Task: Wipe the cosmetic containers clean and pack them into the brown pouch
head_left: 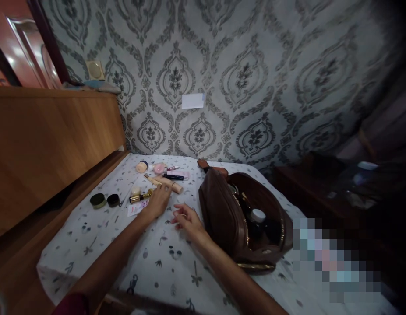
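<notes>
My left hand reaches over the cosmetics, its bent fingers closed at the near side of a beige tube. A slim, light-coloured stick lies against that tube. Beside the same hand are a black-and-gold tube, a small cream-topped jar and a white-and-pink sachet, partly under the wrist. My right hand hovers over the cloth with fingers apart, holding nothing. Just right of it stands a brown leather bag, unzipped, with a white-capped bottle inside.
Farther back lie a black tube, a pink round item and a peach jar. Two dark round containers, one a green jar, sit at left on the patterned cloth. A wooden panel borders the left; patterned wall stands behind.
</notes>
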The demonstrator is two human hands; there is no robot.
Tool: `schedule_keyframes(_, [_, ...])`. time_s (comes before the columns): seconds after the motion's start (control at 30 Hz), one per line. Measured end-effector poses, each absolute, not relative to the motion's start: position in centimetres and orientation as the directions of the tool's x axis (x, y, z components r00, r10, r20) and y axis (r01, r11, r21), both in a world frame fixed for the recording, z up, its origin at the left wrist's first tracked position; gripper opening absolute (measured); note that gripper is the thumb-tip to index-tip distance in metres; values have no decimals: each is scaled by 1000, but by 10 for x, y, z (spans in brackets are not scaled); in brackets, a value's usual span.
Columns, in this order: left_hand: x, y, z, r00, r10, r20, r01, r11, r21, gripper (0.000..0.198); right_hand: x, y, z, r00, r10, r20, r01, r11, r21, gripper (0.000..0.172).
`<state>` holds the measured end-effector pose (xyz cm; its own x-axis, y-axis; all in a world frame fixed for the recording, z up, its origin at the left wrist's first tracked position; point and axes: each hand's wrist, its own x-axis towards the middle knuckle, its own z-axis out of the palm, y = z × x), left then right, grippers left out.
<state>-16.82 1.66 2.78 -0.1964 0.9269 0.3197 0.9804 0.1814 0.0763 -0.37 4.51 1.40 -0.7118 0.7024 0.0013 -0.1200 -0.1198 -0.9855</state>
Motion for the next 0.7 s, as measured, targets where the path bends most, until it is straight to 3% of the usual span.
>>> schedule_keyframes(0.1, [-159,5,32,-137,910,392,975,53,215,32,-16,49,4,-649,757,-79,-263,-320,-910,44])
schedule_keyframes(0.23, [-145,-11,33,-42,878,477,882,-192,430,41,-17,46,2,-668,742,-61,-367,-399,-840,48])
schedule_keyframes(0.4, [-136,-25,22,7,862,507,842,-279,462,48,-11,41,3,-643,764,-53,-417,-407,-813,43])
schedule_keyframes(0.53, [-137,-32,15,47,836,546,796,-362,485,42,-7,39,5,-640,760,-113,-409,-462,-787,44])
schedule_keyframes(0.7, [-135,-28,14,-144,798,585,745,-302,595,20,-7,35,7,-703,696,-148,-378,-542,-751,51])
